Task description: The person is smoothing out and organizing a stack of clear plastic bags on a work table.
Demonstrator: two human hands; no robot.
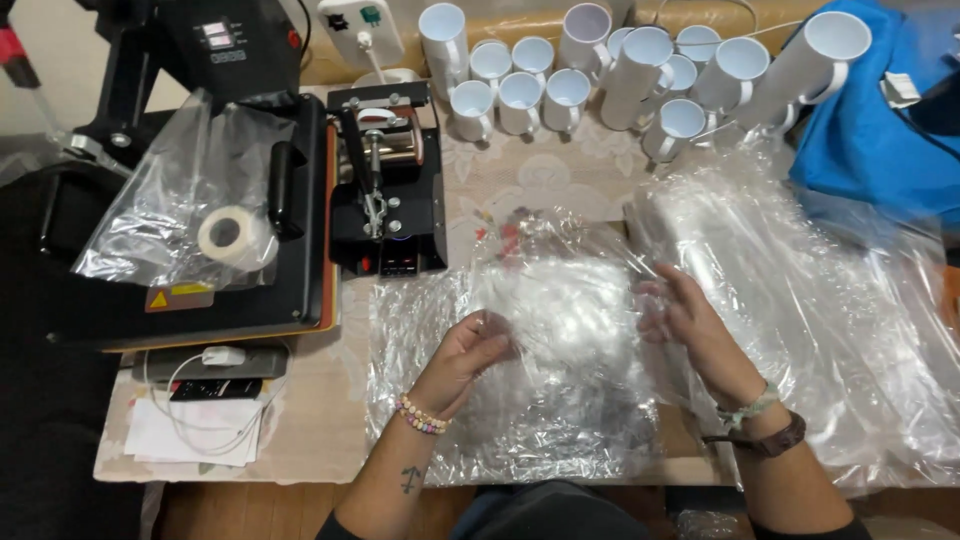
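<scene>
My left hand (462,355) pinches the near left edge of a clear plastic bag (565,290) held up over the table. My right hand (690,325) has its fingers against the bag's right side, partly behind the film. The bag is crinkled and see-through, with something reddish faintly showing near its top. Under both hands lies a spread of more clear plastic sheets (520,420). A beaded bracelet is on my left wrist, a cord bracelet and a dark band on my right.
A large pile of clear bags (840,300) fills the right side. Several white mugs (640,70) stand at the back. A black mug press (385,180) and a flat heat press (180,290) with a tape roll (232,235) stand left. Blue cloth (880,130) lies far right.
</scene>
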